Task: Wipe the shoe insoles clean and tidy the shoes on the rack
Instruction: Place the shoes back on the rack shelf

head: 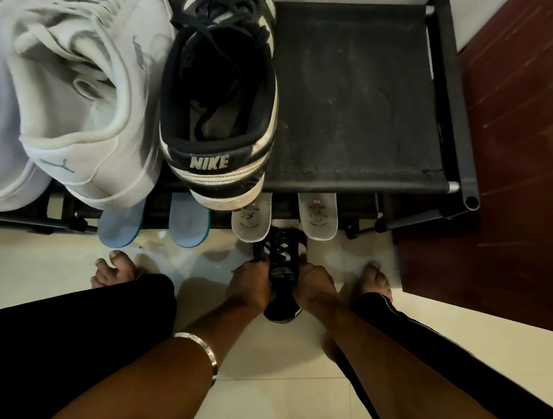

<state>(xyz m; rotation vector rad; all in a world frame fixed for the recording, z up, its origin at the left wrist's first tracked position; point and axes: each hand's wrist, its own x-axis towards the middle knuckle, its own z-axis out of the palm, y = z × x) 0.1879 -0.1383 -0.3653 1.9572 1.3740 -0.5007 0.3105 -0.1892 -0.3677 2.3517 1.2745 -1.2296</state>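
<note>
Both hands hold a small black lace-up shoe with white trim (281, 279) low over the floor, at about 6 o'clock from the rack's bare shelf. The left hand (248, 287) has its fingers curled round the shoe's left side, one fingertip up by the laces; the right hand (315, 287) grips the right side, fingers wrapped under and partly hidden. The shoe's long axis runs 12 to 6 o'clock, laced front toward the rack, heel toward the person.

A silver bangle (201, 352) sits on the left forearm.

The black fabric-and-tube shoe rack (357, 91) carries, from 9 o'clock inward, two white leather trainers (86, 84) and a black-and-white Nike sneaker (219, 92), heels toward the person (the shelf's right half is dusty fabric). Below its front edge, two pale blue foam insoles (121, 226) and two white printed insoles (317, 215) stick out side by side, apparently from a lower tier.

The floor is cream glossy tile (280, 406), with bare feet either side of the shoe; a reddish-brown wooden panel (521, 168) stands at 3 o'clock.
</note>
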